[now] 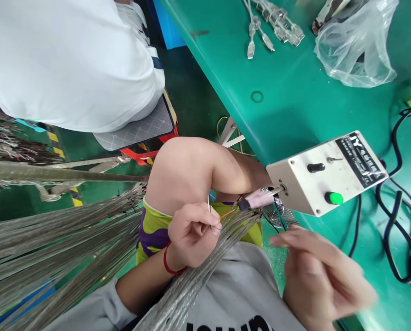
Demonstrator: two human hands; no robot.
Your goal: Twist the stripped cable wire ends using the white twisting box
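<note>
My left hand (pixel 191 234), with a red band at the wrist, is closed in a pinch on the thin coloured wires at the end of a grey cable from the bundle of grey cables (pixel 88 248) across my lap. An orange wire runs from the pinch to the pink tip (pixel 256 198) that sticks out of a white box machine (pixel 325 172) with a green button. My right hand (pixel 322 276) hovers blurred below the box. Its fingers are stretched out and hold nothing, and their tips lie near a green wire.
The box sits at the edge of a green table (pixel 288 92), with black cords (pixel 398 220) to its right. Cables with clear plugs (pixel 277 23) and a clear plastic bag (pixel 357 46) lie at the far end. A person in white (pixel 64 59) sits at upper left. More cable bundles (pixel 5 138) lie left.
</note>
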